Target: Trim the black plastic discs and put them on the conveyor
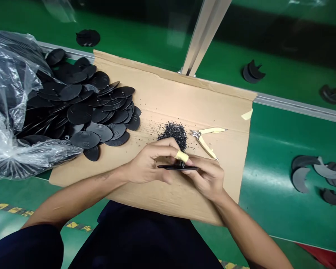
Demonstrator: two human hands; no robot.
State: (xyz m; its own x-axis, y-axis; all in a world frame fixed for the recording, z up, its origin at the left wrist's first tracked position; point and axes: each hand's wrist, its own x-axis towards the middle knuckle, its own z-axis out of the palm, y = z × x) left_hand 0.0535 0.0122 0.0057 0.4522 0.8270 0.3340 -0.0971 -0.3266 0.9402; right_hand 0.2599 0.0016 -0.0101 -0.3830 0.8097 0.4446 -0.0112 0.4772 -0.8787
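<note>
Both hands meet over the near half of the cardboard sheet [212, 97], close together around one black disc [177, 167], which is seen almost edge-on. The right hand [208, 173] pinches the disc's right part, its fingers curled and its forearm slanting in from the lower right past the sheet's near right corner. The left hand [148, 162] bends around the disc's left end, thumb on the near side and a finger wrapped in yellow tape [182, 155] reaching over to the disc's middle; whether it grips firmly, I cannot tell. Its forearm crosses the sheet's near edge from the lower left, wrist nearly straight.

Just beyond the hands, mid-sheet, is a heap of black bits [173, 132]. Cutters [212, 130] lie right of it, handles spread toward the sheet's right edge. A pile of discs [81, 113] covers the far left corner, beside a plastic bag [5, 149].
</note>
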